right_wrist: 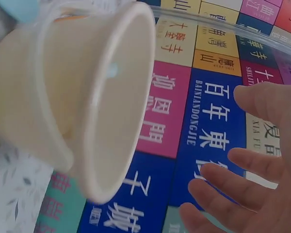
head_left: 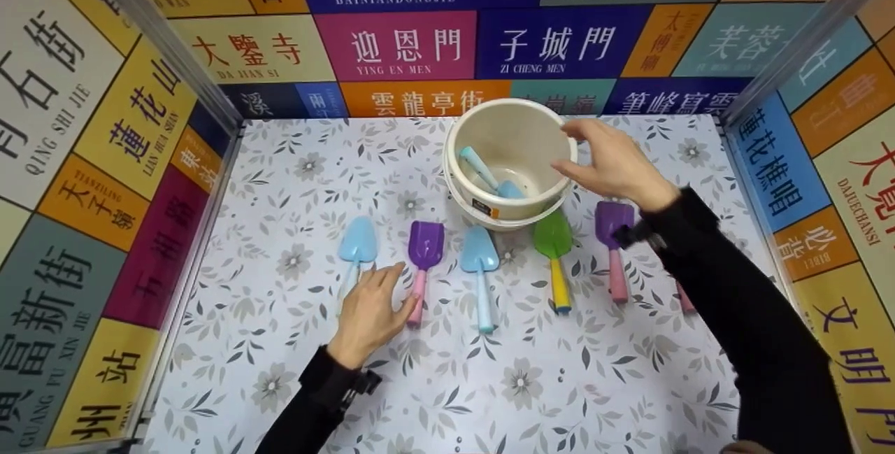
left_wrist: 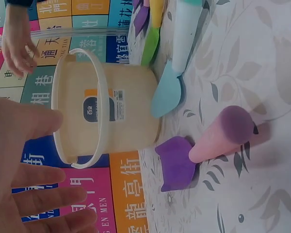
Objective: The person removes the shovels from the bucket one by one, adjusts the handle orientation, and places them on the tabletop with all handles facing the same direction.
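A cream bucket (head_left: 521,143) stands at the back, with a light blue toy shovel (head_left: 477,166) leaning inside. My right hand (head_left: 615,160) hovers by the bucket's right rim, fingers spread and holding nothing; the right wrist view shows a gap between hand and rim. My left hand (head_left: 370,307) is over the handle of another light blue shovel (head_left: 358,238), partly covering it. Close to its thumb lies a purple shovel (head_left: 426,244) with a pink handle. The left wrist view shows the left fingers (left_wrist: 48,196) extended, with nothing in them.
Along the row to the right lie a blue shovel (head_left: 480,251), a green shovel (head_left: 553,237) with a yellow handle, and a purple shovel (head_left: 614,227). A pink handle (head_left: 686,298) shows partly behind the right sleeve. Printed walls enclose the flowered tabletop (head_left: 447,398).
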`<action>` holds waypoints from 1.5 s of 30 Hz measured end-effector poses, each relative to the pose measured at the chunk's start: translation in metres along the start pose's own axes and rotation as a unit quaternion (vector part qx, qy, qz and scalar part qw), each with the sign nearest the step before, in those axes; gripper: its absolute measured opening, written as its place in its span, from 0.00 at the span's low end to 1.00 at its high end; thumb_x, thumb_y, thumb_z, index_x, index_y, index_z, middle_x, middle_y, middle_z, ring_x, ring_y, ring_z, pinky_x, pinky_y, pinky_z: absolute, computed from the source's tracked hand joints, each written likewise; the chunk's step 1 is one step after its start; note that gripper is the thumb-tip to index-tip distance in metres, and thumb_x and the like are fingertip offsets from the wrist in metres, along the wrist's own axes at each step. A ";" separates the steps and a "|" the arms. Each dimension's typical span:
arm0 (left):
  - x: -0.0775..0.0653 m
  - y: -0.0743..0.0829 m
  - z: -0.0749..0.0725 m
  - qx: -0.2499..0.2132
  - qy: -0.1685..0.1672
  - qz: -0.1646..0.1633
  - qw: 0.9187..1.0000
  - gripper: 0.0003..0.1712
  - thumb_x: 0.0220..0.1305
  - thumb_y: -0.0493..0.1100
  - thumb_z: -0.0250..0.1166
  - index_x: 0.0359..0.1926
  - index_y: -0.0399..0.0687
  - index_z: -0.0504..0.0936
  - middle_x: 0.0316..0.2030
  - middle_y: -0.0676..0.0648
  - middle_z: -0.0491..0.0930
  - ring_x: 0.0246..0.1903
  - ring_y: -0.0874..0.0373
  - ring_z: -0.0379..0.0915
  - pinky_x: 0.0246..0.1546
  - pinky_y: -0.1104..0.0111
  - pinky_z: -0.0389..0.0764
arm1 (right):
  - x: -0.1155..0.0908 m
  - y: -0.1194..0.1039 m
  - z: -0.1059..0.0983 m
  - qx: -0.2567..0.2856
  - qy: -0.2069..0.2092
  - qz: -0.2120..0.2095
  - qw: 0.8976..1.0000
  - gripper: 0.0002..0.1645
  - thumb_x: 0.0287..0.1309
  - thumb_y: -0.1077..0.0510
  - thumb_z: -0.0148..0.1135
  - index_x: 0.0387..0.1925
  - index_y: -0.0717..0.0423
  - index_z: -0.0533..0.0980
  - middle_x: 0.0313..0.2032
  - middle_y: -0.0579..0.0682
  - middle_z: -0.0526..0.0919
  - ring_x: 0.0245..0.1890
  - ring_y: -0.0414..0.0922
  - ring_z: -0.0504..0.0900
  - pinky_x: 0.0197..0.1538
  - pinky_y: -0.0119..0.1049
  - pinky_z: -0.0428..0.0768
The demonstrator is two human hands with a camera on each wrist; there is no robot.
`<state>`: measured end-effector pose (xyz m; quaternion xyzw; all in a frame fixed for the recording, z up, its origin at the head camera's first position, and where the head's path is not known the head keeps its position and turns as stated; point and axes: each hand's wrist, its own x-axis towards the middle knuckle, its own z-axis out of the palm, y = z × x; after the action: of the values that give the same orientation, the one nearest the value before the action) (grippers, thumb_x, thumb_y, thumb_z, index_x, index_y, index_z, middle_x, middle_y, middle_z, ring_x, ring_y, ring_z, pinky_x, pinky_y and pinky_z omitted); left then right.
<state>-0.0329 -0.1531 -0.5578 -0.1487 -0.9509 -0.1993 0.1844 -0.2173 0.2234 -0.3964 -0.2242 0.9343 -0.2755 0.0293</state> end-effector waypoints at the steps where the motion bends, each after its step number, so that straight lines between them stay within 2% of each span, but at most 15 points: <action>1: -0.001 0.001 0.000 0.000 -0.001 0.002 1.000 0.30 0.63 0.45 0.80 0.62 0.34 0.86 0.51 0.36 0.93 0.47 0.41 0.89 0.47 0.53 0.94 | 0.011 -0.004 0.000 0.006 -0.017 0.006 1.000 0.39 0.73 0.55 0.73 0.74 0.74 0.72 0.71 0.77 0.78 0.71 0.74 0.79 0.78 0.71 0.75; 9: -0.005 0.003 0.000 -0.008 -0.025 -0.003 1.000 0.29 0.66 0.45 0.79 0.64 0.35 0.86 0.53 0.36 0.92 0.49 0.42 0.89 0.49 0.52 0.93 | 0.088 -0.017 0.023 0.000 -0.100 0.046 0.994 0.38 0.77 0.50 0.67 0.75 0.70 0.70 0.71 0.76 0.79 0.72 0.71 0.78 0.79 0.65 0.76; 15: -0.006 0.003 0.001 -0.007 -0.037 -0.005 0.999 0.30 0.65 0.44 0.80 0.64 0.35 0.86 0.53 0.35 0.92 0.52 0.40 0.89 0.52 0.51 0.93 | 0.120 -0.017 0.049 -0.002 -0.154 0.073 0.985 0.41 0.77 0.48 0.64 0.78 0.69 0.67 0.73 0.75 0.78 0.74 0.69 0.77 0.82 0.61 0.74; 22: -0.008 0.001 0.003 0.005 -0.035 0.008 0.999 0.31 0.65 0.45 0.80 0.65 0.36 0.86 0.51 0.36 0.92 0.50 0.42 0.89 0.51 0.53 0.94 | 0.138 -0.017 0.069 0.014 -0.185 0.108 0.977 0.42 0.79 0.49 0.61 0.82 0.68 0.64 0.75 0.74 0.75 0.74 0.68 0.76 0.82 0.60 0.73; 31: -0.011 -0.002 0.006 0.004 -0.046 0.009 0.999 0.31 0.66 0.46 0.79 0.65 0.36 0.85 0.51 0.36 0.92 0.49 0.41 0.89 0.52 0.53 0.93 | 0.148 -0.007 0.083 0.005 -0.242 0.141 0.960 0.48 0.79 0.38 0.60 0.82 0.69 0.63 0.78 0.72 0.73 0.76 0.66 0.75 0.84 0.57 0.72; 41: -0.013 -0.004 0.007 0.005 -0.061 0.000 0.998 0.31 0.66 0.45 0.80 0.65 0.35 0.86 0.52 0.36 0.92 0.49 0.42 0.90 0.51 0.54 0.93 | 0.153 0.002 0.103 0.066 -0.266 0.155 0.949 0.48 0.82 0.41 0.57 0.85 0.69 0.59 0.83 0.71 0.67 0.72 0.63 0.77 0.76 0.55 0.79; 45: -0.014 -0.004 0.008 0.001 -0.064 0.001 0.998 0.31 0.66 0.45 0.80 0.65 0.34 0.86 0.52 0.36 0.92 0.48 0.42 0.90 0.50 0.54 0.93 | 0.152 0.006 0.115 0.075 -0.275 0.150 0.947 0.44 0.80 0.45 0.59 0.83 0.67 0.62 0.82 0.70 0.67 0.69 0.61 0.77 0.69 0.53 0.80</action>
<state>-0.0242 -0.1565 -0.5717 -0.1619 -0.9607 -0.1886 0.1236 -0.3353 0.1043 -0.4870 -0.1457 0.8895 -0.2646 0.3428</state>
